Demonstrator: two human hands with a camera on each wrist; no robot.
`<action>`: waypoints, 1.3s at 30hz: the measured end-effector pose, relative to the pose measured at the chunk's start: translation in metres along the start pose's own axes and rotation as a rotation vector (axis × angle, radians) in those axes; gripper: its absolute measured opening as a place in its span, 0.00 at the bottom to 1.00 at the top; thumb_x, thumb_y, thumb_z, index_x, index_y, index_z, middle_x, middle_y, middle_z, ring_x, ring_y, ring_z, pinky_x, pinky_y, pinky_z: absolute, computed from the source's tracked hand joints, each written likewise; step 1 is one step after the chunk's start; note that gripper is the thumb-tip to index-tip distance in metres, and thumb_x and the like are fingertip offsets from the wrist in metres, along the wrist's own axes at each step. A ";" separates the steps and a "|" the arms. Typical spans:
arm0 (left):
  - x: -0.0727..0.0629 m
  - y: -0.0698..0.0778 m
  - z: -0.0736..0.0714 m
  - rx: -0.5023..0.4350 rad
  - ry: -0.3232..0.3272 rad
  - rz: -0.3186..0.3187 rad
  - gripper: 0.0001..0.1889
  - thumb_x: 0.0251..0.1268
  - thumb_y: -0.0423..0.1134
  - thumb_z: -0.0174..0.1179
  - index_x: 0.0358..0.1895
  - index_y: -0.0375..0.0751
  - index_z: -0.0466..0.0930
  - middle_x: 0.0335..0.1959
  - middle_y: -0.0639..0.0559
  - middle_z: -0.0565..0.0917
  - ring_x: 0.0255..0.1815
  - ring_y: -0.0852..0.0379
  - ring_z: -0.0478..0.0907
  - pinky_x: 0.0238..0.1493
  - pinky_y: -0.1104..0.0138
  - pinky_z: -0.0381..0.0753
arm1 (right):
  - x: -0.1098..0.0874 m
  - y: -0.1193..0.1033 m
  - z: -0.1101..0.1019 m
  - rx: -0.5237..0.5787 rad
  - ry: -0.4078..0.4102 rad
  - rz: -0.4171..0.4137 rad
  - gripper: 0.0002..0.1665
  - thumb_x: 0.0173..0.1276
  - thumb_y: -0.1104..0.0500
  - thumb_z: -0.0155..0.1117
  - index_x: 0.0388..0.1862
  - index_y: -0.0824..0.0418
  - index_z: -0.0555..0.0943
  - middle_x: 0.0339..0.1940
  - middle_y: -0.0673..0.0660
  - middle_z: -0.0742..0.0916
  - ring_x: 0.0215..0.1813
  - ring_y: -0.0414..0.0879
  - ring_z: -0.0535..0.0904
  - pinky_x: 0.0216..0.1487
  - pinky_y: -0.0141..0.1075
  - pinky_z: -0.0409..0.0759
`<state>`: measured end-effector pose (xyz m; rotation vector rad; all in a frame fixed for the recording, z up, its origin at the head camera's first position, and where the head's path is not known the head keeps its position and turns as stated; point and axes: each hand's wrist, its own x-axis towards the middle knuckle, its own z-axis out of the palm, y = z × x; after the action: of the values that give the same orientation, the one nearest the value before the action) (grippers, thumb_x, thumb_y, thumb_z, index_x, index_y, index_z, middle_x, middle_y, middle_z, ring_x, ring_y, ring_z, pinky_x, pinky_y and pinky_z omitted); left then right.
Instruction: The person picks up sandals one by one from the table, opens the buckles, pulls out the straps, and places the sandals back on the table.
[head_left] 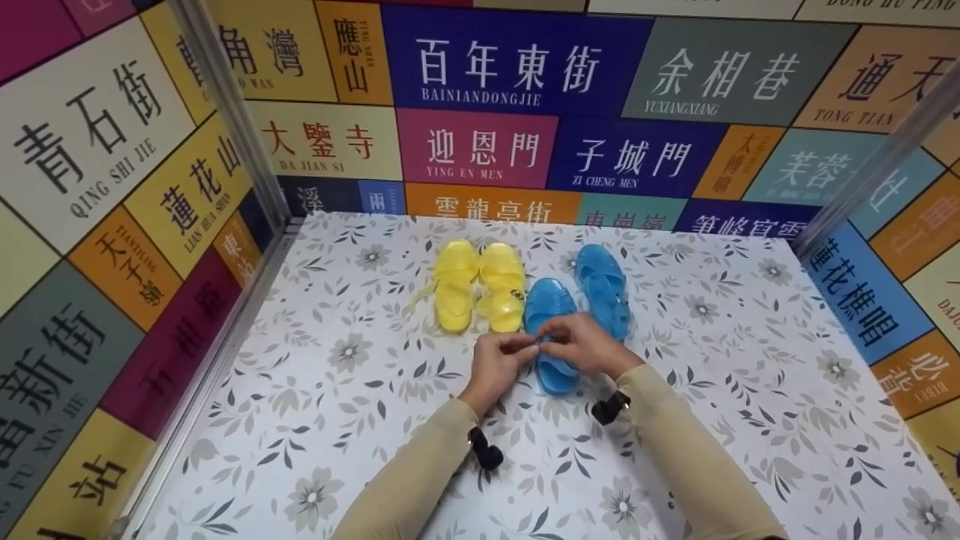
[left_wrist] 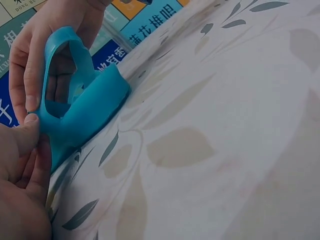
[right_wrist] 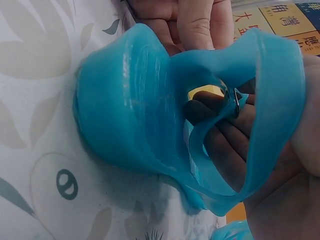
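Observation:
A blue jelly sandal [head_left: 551, 300] lies sole-down on the table with both hands at its left side. The left hand [head_left: 495, 367] pinches the strap's edge between thumb and fingers. Opposite it, the right hand [head_left: 583, 345] holds the strap near the small buckle [right_wrist: 234, 102], its fingers partly hidden behind the strap in the right wrist view. The heel and raised ankle strap [right_wrist: 277, 105] show close up there. A second blue sandal [head_left: 602, 281] lies just to the right and farther back.
A pair of yellow sandals [head_left: 455, 289] stands side by side to the left. The table [head_left: 315, 420] has a white floral cover. Panels [head_left: 480, 150] printed with street names enclose its back and sides.

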<state>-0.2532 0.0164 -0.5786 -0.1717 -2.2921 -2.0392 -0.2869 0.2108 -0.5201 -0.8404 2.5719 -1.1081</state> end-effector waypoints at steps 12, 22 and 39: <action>0.002 0.003 0.002 0.071 0.031 0.013 0.04 0.61 0.33 0.77 0.38 0.41 0.94 0.33 0.53 0.92 0.37 0.63 0.86 0.43 0.69 0.85 | 0.000 -0.002 0.002 -0.053 0.009 -0.040 0.11 0.72 0.61 0.70 0.51 0.59 0.89 0.48 0.53 0.92 0.52 0.47 0.87 0.57 0.46 0.84; 0.001 0.001 -0.004 -0.016 -0.043 -0.024 0.08 0.63 0.28 0.73 0.44 0.37 0.92 0.40 0.49 0.92 0.43 0.59 0.87 0.49 0.68 0.86 | 0.000 -0.001 0.001 -0.014 0.012 0.001 0.10 0.72 0.62 0.70 0.51 0.57 0.89 0.49 0.51 0.91 0.54 0.47 0.86 0.60 0.47 0.83; -0.001 0.005 0.001 0.106 -0.001 0.036 0.06 0.63 0.32 0.74 0.42 0.39 0.94 0.38 0.50 0.93 0.40 0.61 0.87 0.45 0.69 0.85 | 0.000 0.000 -0.002 -0.007 -0.016 0.008 0.09 0.73 0.60 0.69 0.50 0.57 0.89 0.49 0.52 0.91 0.50 0.44 0.86 0.55 0.42 0.83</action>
<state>-0.2513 0.0174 -0.5741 -0.2055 -2.3722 -1.8962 -0.2878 0.2117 -0.5183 -0.8368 2.5656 -1.0862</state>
